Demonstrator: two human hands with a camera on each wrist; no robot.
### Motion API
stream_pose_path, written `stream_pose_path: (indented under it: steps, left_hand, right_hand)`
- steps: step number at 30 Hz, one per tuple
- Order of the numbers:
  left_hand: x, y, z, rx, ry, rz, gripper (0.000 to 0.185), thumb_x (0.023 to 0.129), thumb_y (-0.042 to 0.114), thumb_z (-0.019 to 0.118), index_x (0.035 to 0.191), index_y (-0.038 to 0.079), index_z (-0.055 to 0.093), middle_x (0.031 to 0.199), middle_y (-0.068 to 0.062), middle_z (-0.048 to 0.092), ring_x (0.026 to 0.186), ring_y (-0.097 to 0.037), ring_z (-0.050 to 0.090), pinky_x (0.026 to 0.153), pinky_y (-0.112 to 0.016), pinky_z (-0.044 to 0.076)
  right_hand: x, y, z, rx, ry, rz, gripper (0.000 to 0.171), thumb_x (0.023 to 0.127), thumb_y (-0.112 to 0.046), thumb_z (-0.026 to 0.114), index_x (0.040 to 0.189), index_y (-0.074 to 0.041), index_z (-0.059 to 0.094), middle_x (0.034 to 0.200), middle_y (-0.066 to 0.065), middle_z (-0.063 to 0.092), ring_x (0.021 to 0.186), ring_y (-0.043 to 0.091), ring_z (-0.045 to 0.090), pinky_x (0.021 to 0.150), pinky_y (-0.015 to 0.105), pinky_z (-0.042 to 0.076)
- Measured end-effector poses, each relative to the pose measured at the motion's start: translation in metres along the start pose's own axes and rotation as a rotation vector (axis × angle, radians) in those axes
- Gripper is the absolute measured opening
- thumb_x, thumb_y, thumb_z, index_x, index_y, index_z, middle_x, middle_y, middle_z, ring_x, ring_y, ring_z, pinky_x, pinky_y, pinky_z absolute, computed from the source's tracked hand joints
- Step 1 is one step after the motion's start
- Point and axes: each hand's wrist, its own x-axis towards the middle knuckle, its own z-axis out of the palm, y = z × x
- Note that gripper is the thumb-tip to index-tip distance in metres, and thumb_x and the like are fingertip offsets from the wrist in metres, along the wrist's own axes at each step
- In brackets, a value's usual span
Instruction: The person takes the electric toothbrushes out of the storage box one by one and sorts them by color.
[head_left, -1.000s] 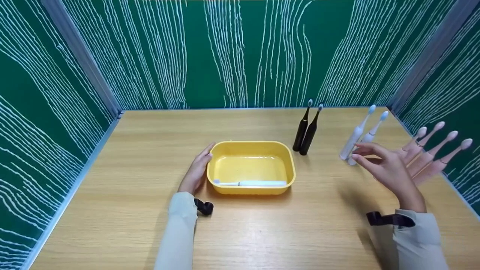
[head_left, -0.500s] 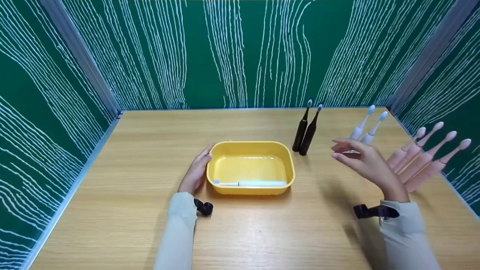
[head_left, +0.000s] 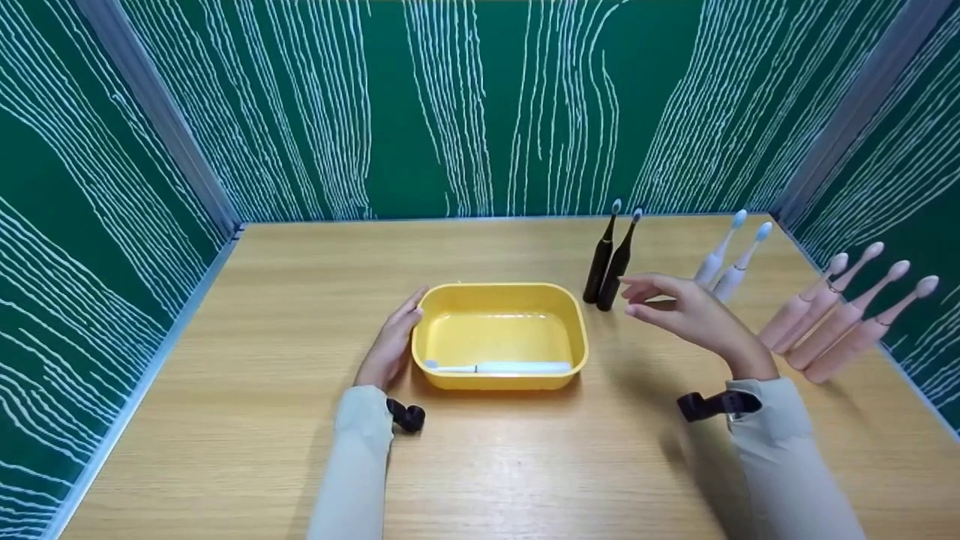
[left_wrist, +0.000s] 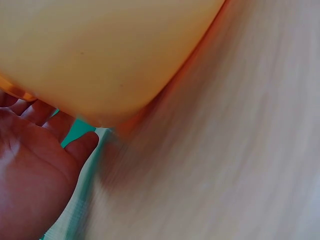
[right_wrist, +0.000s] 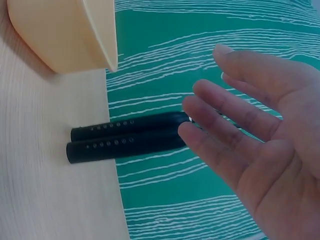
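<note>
Black toothbrushes (head_left: 609, 264), two of them, are standing upright side by side on the counter (head_left: 300, 300), just beyond the far right corner of the yellow tub (head_left: 501, 291). In the right wrist view they are appearing as two dark handles (right_wrist: 125, 137) pressed together, partly hidden behind the fingers (right_wrist: 220, 120). The right hand (head_left: 686, 315) is hovering above the counter just to the right of these brushes, fingers spread and nearly straight, thumb apart from them, holding nothing and touching nothing; its fingertips are pointing toward the black handles and lying very near them. The left hand (head_left: 391, 341) is resting flat against the left outer wall of the tub, fingers extended along the wall, not curling round it; the left wrist view is showing the palm (left_wrist: 30, 180) open beside the tub's rounded underside (left_wrist: 110, 55). A white toothbrush (head_left: 499, 367) is lying lengthwise inside the tub along its near wall. Two more white toothbrushes (head_left: 726, 259) are standing to the right of the right hand, and four pink toothbrushes (head_left: 840, 319) are standing in a row near the counter's right edge. Both forearms are wearing pale sleeves (head_left: 780, 465).
</note>
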Motion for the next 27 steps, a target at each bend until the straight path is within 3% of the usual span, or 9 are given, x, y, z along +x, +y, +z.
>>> stream_pose_path:
  steps: [2,6,12,19,27]
  left_hand:
    - [0.000,0.000,0.000,0.000,0.000,0.005,0.049,0.102,0.016,0.035,0.151,0.013,0.031,0.161,-0.003,0.022,0.149,-0.020,0.013,0.123,-0.036,0.012]
    - [0.001,-0.001,0.000,-0.014,-0.012,0.020,0.049,0.102,0.016,0.035,0.151,0.011,0.031,0.160,-0.004,0.022,0.149,-0.020,0.014,0.123,-0.035,0.013]
    - [0.000,-0.001,0.000,-0.032,-0.019,0.022,0.049,0.102,0.015,0.035,0.151,0.010,0.030,0.161,-0.006,0.021,0.149,-0.021,0.013,0.123,-0.036,0.012]
    - [0.000,-0.001,0.000,-0.032,-0.013,0.013,0.049,0.102,0.015,0.036,0.151,0.011,0.031,0.160,-0.005,0.021,0.149,-0.021,0.015,0.123,-0.035,0.013]
    - [0.001,-0.001,0.000,-0.025,-0.013,0.012,0.050,0.102,0.016,0.036,0.151,0.011,0.030,0.161,-0.005,0.020,0.149,-0.022,0.015,0.123,-0.036,0.013]
  right_hand:
    - [0.004,-0.001,0.002,0.004,-0.013,-0.002,0.044,0.093,-0.024,0.063,0.132,-0.004,0.056,0.115,0.014,0.066,0.104,0.010,0.062,0.088,0.016,0.053]
    - [0.013,-0.007,0.007,0.003,-0.057,-0.003,0.043,0.093,-0.025,0.063,0.131,-0.006,0.057,0.116,0.014,0.067,0.108,0.025,0.063,0.093,0.032,0.054]
    - [0.026,-0.017,0.016,-0.013,-0.150,-0.001,0.041,0.093,-0.026,0.062,0.130,-0.009,0.058,0.118,0.015,0.066,0.110,0.027,0.062,0.098,0.046,0.051]
    - [0.040,-0.022,0.027,-0.059,-0.224,0.022,0.039,0.093,-0.025,0.063,0.129,-0.010,0.059,0.113,0.009,0.067,0.104,0.022,0.063,0.096,0.044,0.053]
    - [0.054,-0.031,0.036,-0.093,-0.315,-0.005,0.041,0.092,-0.019,0.064,0.130,-0.005,0.058,0.119,0.017,0.066,0.106,0.028,0.065,0.090,0.040,0.057]
